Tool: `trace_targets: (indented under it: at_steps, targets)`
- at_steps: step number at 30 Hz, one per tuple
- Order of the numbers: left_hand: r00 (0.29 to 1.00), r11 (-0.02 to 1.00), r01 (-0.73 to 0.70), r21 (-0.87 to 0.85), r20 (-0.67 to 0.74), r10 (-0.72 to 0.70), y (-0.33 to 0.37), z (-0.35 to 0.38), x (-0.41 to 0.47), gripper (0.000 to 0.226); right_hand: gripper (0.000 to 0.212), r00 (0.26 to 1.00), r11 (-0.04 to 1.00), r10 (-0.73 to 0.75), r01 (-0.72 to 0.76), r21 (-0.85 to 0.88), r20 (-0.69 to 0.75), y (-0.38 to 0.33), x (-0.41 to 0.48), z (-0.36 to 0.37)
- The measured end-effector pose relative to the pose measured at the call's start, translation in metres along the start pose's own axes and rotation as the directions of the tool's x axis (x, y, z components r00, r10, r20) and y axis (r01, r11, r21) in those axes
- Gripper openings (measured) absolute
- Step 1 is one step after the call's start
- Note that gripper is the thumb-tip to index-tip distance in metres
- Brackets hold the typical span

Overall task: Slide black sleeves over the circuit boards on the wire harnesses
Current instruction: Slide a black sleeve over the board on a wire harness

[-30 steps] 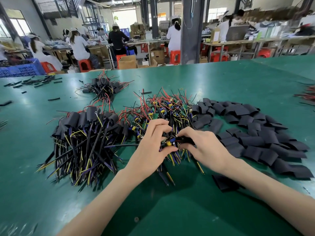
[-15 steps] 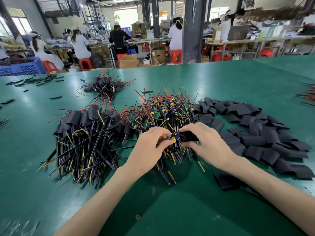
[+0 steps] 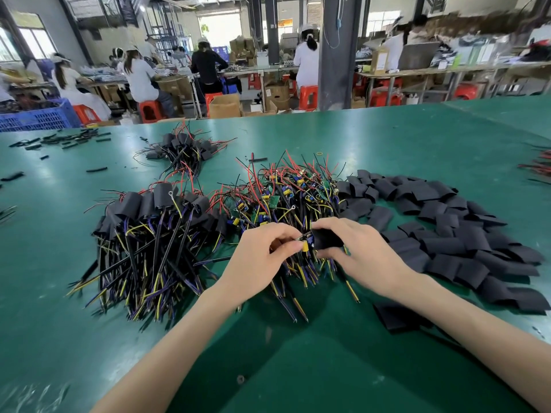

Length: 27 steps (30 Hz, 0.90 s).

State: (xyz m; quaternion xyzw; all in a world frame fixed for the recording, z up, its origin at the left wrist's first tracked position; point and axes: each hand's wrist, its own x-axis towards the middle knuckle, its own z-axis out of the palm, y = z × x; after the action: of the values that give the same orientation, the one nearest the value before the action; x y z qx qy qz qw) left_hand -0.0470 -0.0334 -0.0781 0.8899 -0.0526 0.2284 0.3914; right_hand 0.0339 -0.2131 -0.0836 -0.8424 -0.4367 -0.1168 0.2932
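Three heaps line the green desk [image 3: 387, 138], laid out in working order. On the left lie finished harnesses [image 3: 149, 222], their boards already covered in black. In the middle sits the tangle of bare harnesses [image 3: 286, 192], green boards and red wires showing. The left hand [image 3: 262, 257] is pinched shut on one circuit board [image 3: 307, 241], holding it steady just above that tangle, probably so the wires hang clear. The right hand [image 3: 357, 251] is clamped on a black sleeve [image 3: 326, 238], its mouth pressed over the board's end; the board looks only partly inside. On the right spreads the stock of empty sleeves [image 3: 447, 222], close to the hand that picks them.
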Motion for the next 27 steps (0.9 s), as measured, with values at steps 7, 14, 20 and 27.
trace_targets:
  at_steps: [7, 14, 20, 27]
  targets:
    - [0.998, 0.999, 0.026, 0.035, 0.055, -0.028, -0.002, 0.004, -0.003, 0.009, 0.039, 0.989, 0.994, -0.11, 0.111, -0.001, 0.098, -0.003, 0.0, -0.004]
    - [0.994, 0.994, 0.105, -0.002, -0.019, -0.106, -0.002, 0.004, -0.002, 0.023, 0.037, 0.99, 0.991, -0.131, 0.132, -0.012, 0.052, -0.009, -0.003, 0.0]
    - [0.994, 0.995, 0.1, -0.005, -0.043, -0.1, 0.001, 0.004, -0.002, 0.013, 0.034, 0.992, 0.992, -0.12, 0.121, -0.022, 0.031, -0.011, -0.003, 0.001]
    - [0.992, 0.995, 0.096, 0.014, -0.084, -0.095, 0.002, 0.005, -0.003, 0.014, 0.037, 0.989, 0.99, -0.138, 0.138, 0.0, 0.047, -0.011, -0.003, 0.002]
